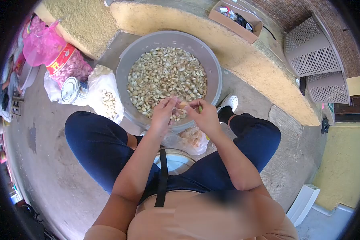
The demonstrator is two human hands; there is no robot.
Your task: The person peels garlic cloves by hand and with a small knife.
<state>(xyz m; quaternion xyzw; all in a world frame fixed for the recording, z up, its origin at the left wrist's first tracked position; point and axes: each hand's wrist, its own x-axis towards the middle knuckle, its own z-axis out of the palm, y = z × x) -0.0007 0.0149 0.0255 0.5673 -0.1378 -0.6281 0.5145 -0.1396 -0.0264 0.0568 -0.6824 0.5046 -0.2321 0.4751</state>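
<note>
A wide grey tub [126, 60] full of unpeeled garlic cloves [168, 72] stands on the floor. Over its near edge, my left hand [164, 113] is closed in a pinch on a garlic clove [182, 105], whose papery skin shows at the fingertips. My right hand [206, 117] meets it there with fingers bent together. A small green thing [200, 108] shows in that hand; its kind is too small to make out. Below both hands, a clear plastic bag [196, 142] holds loose skins. Left of the tub, a white bag [108, 102] contains peeled cloves.
A pink mesh sack [70, 66] of garlic and a metal can [73, 91] stand at the left. A low yellow wall [264, 66] curves behind the tub, with a cardboard box [236, 22] on its ledge. Grey perforated baskets [314, 52] are at the right.
</note>
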